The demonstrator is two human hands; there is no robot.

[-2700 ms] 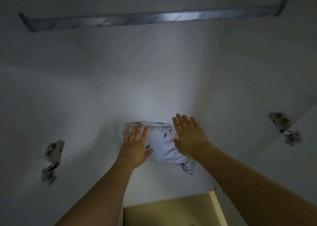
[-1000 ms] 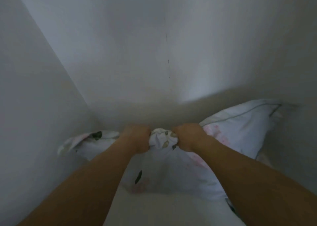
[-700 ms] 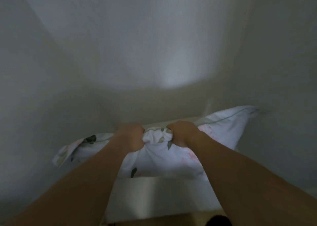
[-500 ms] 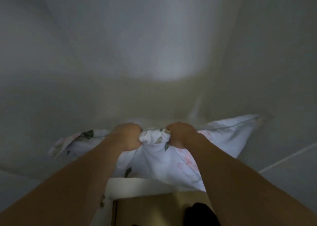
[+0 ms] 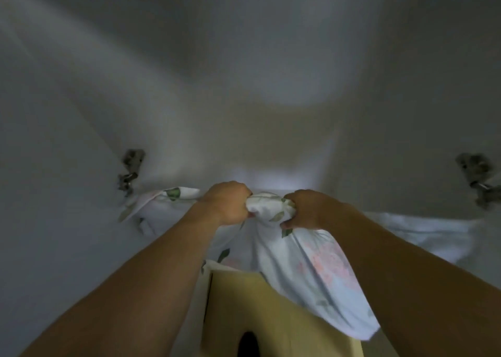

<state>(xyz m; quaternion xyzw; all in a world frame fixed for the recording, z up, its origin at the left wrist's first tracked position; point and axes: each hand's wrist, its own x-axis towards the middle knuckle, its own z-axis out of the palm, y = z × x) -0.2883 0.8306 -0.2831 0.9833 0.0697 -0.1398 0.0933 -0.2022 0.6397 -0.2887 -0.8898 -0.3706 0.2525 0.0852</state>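
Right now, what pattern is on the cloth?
White cloth with green leaves and pink blooms; head view.

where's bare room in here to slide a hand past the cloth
Crowded: the middle, where left hand and right hand grip the floral cloth. Free: back wall above them, between left hinge and right hinge; panel below the left hinge.
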